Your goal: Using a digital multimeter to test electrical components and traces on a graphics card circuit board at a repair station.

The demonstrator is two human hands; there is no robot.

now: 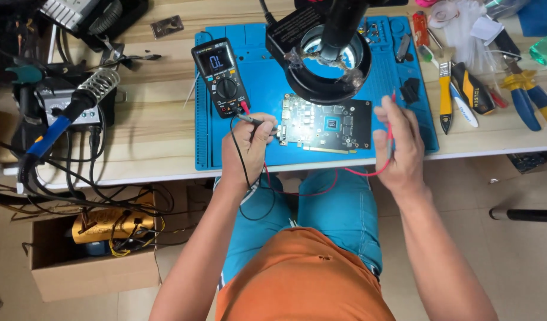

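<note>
A dark circuit board (327, 123) with a square chip lies on a blue work mat (261, 151). My left hand (247, 148) grips a black test probe (257, 121) whose tip touches the board's left edge. My right hand (398, 148) holds a red test probe (391, 122) upright just off the board's right end. Red and black leads loop down over my lap. A black multimeter (221, 76) with a lit screen sits on the mat's left part, the leads plugged into it. A black ring magnifier lamp (330, 56) hangs over the mat behind the board.
A soldering iron (59, 122) rests in a coil stand at the left amid tangled cables. Pliers, a brush, screwdrivers and plastic bags (475, 83) crowd the table's right end. A cardboard box (95, 261) with a yellow tool stands on the floor below.
</note>
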